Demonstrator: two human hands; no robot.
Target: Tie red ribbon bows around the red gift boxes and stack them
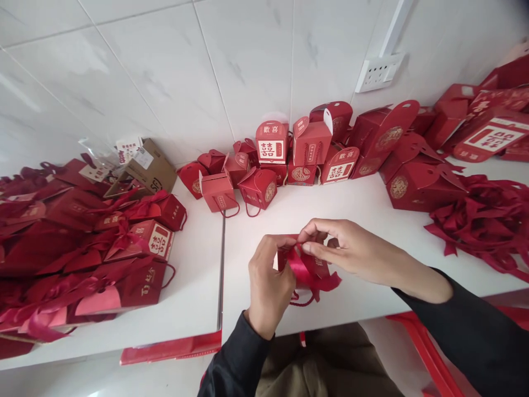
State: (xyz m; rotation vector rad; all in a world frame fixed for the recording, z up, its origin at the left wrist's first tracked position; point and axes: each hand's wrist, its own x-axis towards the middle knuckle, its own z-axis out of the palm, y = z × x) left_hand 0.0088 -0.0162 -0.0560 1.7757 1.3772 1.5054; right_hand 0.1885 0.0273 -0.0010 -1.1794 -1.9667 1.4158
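Observation:
A small red gift box [318, 268] with a red ribbon [301, 270] sits on the white table [355, 220] near its front edge. My left hand [268, 284] is closed around the box's left side and pinches the ribbon. From the right, my right hand [343, 248] pinches the ribbon at the top of the box. A thin cord handle hangs below the box. Both arms wear black sleeves.
Finished ribboned red boxes [82, 259] are heaped on the left table. Open red boxes [306, 149] stand in a row along the tiled wall. Loose red ribbons [483, 220] lie at the right. A cardboard carton [144, 171] sits at the back left; a wall socket [378, 71] is above.

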